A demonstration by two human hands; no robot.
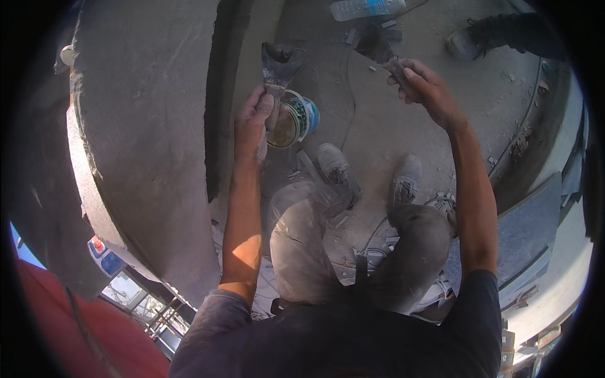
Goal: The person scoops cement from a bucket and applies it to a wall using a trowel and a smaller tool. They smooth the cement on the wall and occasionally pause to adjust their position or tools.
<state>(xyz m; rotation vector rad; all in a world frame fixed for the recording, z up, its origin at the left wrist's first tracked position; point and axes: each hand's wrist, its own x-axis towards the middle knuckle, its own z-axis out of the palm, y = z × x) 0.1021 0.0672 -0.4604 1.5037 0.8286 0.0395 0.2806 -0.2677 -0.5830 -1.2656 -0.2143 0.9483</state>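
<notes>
My left hand (254,120) is wrapped round the handle of a wide putty knife (277,66), whose blade points away from me with some dark material on it. Behind and below that hand, on the floor, stands a round bucket (285,128) with a pale handle and a blue-and-white side. Farther right, my right hand (425,88) grips a second putty knife (375,46), its dark blade angled up and to the left. The two blades are apart, both held in the air above the floor.
A grey plastered wall (145,126) rises on my left. A clear plastic bottle (367,8) lies at the far side. Another person's shoe (465,45) and dark trouser leg show at the far right. Cables and rubble lie about my feet; a grey slab (517,233) leans at right.
</notes>
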